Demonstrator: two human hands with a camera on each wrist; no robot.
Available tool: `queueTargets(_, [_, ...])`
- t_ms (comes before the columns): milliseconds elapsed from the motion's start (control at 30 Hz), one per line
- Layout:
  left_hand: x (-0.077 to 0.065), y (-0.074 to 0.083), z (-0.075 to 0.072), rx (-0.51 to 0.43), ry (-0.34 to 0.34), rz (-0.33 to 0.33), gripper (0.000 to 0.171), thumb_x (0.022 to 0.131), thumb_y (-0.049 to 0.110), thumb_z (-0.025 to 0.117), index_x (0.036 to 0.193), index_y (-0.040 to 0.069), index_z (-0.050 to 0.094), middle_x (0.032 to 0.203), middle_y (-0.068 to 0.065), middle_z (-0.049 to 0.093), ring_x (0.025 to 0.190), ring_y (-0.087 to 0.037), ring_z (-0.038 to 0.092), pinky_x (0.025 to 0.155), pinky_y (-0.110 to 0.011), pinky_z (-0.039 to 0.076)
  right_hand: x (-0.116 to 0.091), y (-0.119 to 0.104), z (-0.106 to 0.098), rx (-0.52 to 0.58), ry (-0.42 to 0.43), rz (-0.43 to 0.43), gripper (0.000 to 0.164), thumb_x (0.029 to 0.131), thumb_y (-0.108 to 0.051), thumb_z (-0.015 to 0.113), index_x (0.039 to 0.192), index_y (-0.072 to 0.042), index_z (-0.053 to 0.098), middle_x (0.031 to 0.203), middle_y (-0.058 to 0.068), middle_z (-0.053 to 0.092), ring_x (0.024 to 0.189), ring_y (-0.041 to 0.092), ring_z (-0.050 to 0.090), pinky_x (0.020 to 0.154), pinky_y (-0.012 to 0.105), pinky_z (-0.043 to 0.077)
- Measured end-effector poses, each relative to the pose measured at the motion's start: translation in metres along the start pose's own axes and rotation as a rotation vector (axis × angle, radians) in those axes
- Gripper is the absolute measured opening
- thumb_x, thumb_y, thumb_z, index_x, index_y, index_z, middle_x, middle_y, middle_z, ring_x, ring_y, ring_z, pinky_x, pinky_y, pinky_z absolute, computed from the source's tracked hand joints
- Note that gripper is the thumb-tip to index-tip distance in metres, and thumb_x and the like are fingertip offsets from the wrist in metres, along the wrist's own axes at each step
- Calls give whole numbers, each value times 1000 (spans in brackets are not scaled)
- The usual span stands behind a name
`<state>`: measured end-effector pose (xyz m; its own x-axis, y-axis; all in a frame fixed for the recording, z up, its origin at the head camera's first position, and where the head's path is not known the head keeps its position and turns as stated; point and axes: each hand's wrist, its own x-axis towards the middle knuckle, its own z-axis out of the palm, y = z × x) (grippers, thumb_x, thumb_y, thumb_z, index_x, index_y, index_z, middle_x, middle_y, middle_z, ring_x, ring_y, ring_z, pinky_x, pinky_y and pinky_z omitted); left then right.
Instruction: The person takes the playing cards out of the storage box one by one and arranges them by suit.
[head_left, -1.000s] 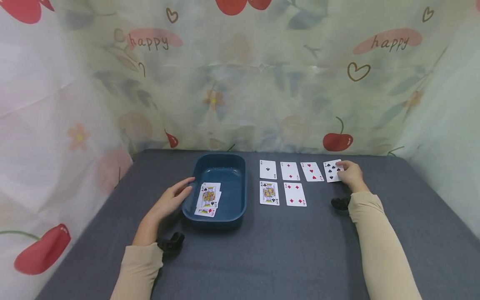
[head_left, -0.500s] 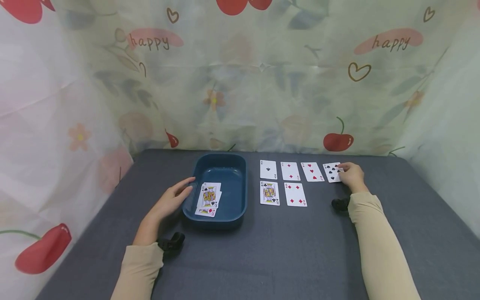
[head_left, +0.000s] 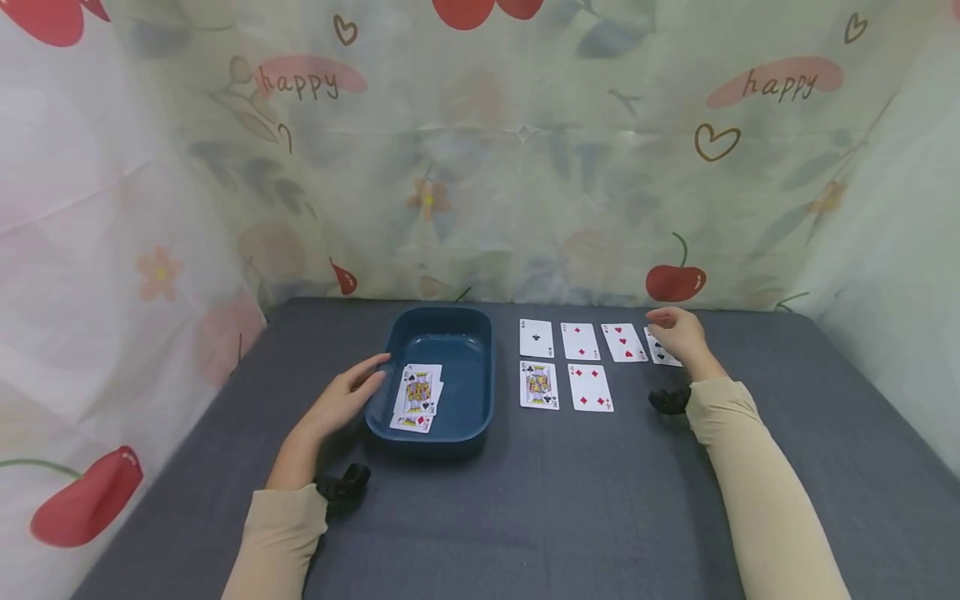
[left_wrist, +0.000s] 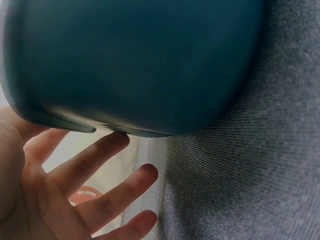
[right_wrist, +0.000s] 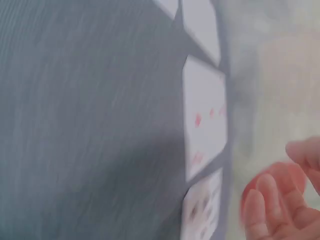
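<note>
My left hand (head_left: 341,404) rests its fingers against the left side of a dark blue tray (head_left: 480,392); in the left wrist view its fingers (left_wrist: 120,195) are spread, one touching the tray's outer wall. Inside the tray lie a king of spades (head_left: 417,390) and, partly covered beneath it, at least one other card. Over a spades card (head_left: 662,352) at the right end of the upper row hovers my right hand (head_left: 681,333), holding nothing. It hides part of that card. The right wrist view is blurred, showing loosely bent fingers (right_wrist: 270,205) apart from the cards.
Beside the spades card, the upper row has a three of hearts (head_left: 624,342), a two of diamonds (head_left: 581,342) and an ace of clubs (head_left: 536,338). Below them lie a king of clubs (head_left: 539,385) and a diamonds card (head_left: 590,388). A printed curtain (head_left: 525,208) hangs behind the grey table (head_left: 562,500).
My right hand has let go of the spades card and lifted off it, moving slightly up and left. That card now lies flat, straightened in the row. The left hand and tray stay put.
</note>
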<state>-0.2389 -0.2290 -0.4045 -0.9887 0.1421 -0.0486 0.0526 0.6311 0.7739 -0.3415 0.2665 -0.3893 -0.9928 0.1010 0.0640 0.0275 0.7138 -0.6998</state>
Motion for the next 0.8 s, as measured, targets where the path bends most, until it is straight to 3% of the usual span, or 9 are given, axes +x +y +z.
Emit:
queueTargets(167, [0, 0, 0, 0, -1, 0, 53, 99, 42, 40, 146, 19, 33, 150, -18, 32, 133, -38, 39, 108, -55, 33, -1, -37, 15, 28, -129, -130, 35, 95, -13, 47, 125, 4, 51, 130, 28, 50, 123, 42, 45, 101, 54, 39])
queueTargets(500, [2, 0, 0, -1, -6, -6, 49, 99, 37, 40, 145, 20, 33, 150, -18, 32, 134, -38, 38, 108, -56, 33, -15, -117, 54, 102, -310, -402, 31, 93, -11, 54, 119, 4, 55, 119, 24, 59, 110, 38, 59, 92, 46, 48])
queueTargets(800, [1, 2, -1, 3, -9, -22, 49, 100, 37, 40, 146, 20, 33, 150, -18, 32, 134, -39, 37, 108, -56, 32, -27, -169, 93, 166, -420, -502, 27, 91, -13, 58, 114, -1, 60, 114, 19, 63, 103, 32, 63, 84, 38, 51])
